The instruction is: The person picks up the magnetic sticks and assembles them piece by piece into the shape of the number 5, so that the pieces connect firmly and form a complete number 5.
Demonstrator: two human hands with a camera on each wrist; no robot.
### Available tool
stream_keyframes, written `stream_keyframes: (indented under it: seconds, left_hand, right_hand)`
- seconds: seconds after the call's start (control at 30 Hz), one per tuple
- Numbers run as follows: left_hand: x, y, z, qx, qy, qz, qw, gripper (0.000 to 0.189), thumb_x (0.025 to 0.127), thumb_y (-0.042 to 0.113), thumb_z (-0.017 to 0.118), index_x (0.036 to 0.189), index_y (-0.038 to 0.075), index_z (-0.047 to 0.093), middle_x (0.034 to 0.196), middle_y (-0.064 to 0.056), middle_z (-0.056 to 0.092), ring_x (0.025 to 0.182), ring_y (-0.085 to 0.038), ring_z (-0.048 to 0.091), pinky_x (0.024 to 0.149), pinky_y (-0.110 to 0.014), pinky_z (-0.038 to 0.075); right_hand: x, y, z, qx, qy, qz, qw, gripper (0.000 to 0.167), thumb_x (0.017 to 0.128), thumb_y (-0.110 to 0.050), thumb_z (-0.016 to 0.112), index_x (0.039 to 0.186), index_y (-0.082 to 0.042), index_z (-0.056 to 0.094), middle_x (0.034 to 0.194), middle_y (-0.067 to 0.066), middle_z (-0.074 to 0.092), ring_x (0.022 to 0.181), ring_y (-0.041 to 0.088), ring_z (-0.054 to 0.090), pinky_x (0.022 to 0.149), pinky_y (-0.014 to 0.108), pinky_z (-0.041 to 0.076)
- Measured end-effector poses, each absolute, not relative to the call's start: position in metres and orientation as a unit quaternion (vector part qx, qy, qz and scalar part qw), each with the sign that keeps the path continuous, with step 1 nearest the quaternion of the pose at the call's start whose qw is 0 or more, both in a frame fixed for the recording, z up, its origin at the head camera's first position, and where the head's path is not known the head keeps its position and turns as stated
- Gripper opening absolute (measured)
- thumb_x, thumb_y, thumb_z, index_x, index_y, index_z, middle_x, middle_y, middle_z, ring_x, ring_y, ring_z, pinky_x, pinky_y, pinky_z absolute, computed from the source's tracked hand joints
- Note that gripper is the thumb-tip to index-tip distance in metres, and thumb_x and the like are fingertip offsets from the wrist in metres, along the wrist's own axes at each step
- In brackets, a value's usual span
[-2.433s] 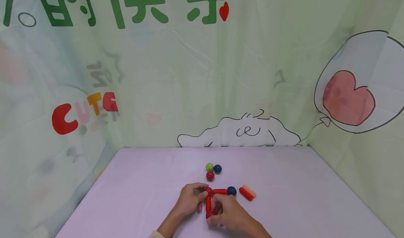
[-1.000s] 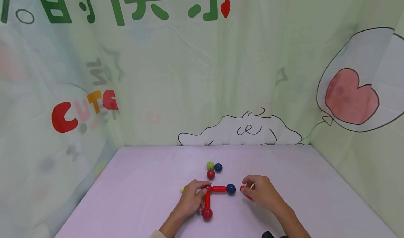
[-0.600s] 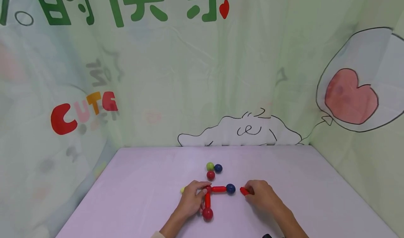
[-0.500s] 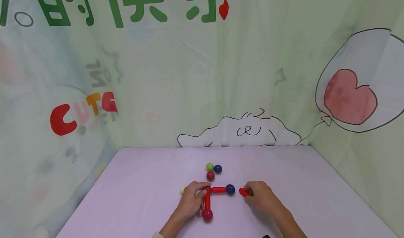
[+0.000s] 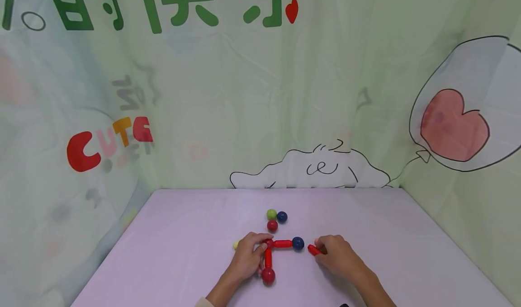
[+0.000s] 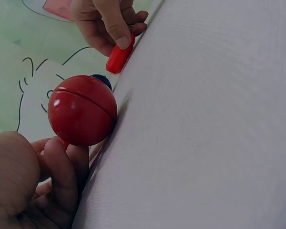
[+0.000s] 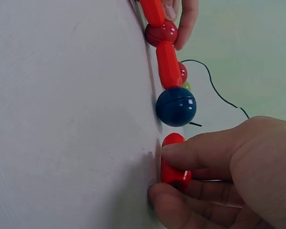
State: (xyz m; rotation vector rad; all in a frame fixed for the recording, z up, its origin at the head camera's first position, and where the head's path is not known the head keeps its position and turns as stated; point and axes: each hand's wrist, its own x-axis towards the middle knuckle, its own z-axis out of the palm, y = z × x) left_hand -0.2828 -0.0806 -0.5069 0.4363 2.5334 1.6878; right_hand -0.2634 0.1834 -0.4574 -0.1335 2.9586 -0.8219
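Observation:
An L-shaped build of balls and rods lies on the table. At its corner is a red ball [image 5: 268, 243], which my left hand [image 5: 244, 258] grips between thumb and fingers. One red rod [image 5: 282, 243] runs right to a blue ball [image 5: 298, 243]; another red rod [image 5: 267, 258] runs toward me to a nearer red ball [image 5: 268, 276], large in the left wrist view. Right of the blue ball and apart from it, my right hand [image 5: 338, 255] pinches a loose red rod [image 7: 173, 164] close to the table. A pink rod [image 5: 316, 241] is mostly hidden behind those fingers.
Beyond the build sit a green ball [image 5: 271, 214], a dark blue ball [image 5: 282, 216] and a red ball [image 5: 272, 226], grouped together. Something yellow [image 5: 236, 244] peeks out left of my left hand. A printed curtain [image 5: 195, 94] rises behind the table [image 5: 183, 221].
My right hand has left the nearer red ball, moved right to the loose rods and taken hold of the red one. The left hand stays on the corner ball.

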Motion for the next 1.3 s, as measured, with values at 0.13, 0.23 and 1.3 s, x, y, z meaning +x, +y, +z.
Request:
stream_keyframes:
  seconds: [0.13,0.23,1.3]
  left_hand:
    - [-0.283,-0.080,-0.506,0.142,0.823,0.549,0.036,0.034,0.100,0.004,0.061,0.132,0.015,0.068,0.103,-0.003,0.055,0.046,-0.017,0.058,0.044,-0.026,0.050]
    - [-0.283,-0.080,-0.506,0.141,0.824,0.548,0.036,0.034,0.100,0.005,0.061,0.131,0.016,0.068,0.103,-0.003,0.055,0.046,-0.017,0.058,0.043,-0.026,0.051]
    - [-0.283,-0.079,-0.504,0.141,0.837,0.527,0.041,0.036,0.098,0.003,0.062,0.131,0.018,0.067,0.103,-0.003,0.053,0.047,-0.019,0.058,0.044,-0.025,0.050]
  right_hand:
    - [-0.258,0.185,-0.452,-0.052,0.960,-0.273,0.025,0.019,0.083,-0.002,0.077,0.101,-0.003,0.073,0.079,0.001,0.059,0.079,0.019,0.052,0.070,0.033,0.048]
    - [-0.255,0.185,-0.450,-0.059,0.953,-0.296,0.032,0.014,0.083,0.000,0.076,0.094,-0.006,0.073,0.077,0.001,0.058,0.076,0.018,0.051,0.064,0.030,0.046]
    - [-0.244,0.136,-0.449,-0.221,0.894,-0.360,0.149,0.015,0.082,-0.006,0.083,0.094,-0.013,0.077,0.077,-0.005,0.064,0.070,0.015,0.058,0.064,0.027,0.056]
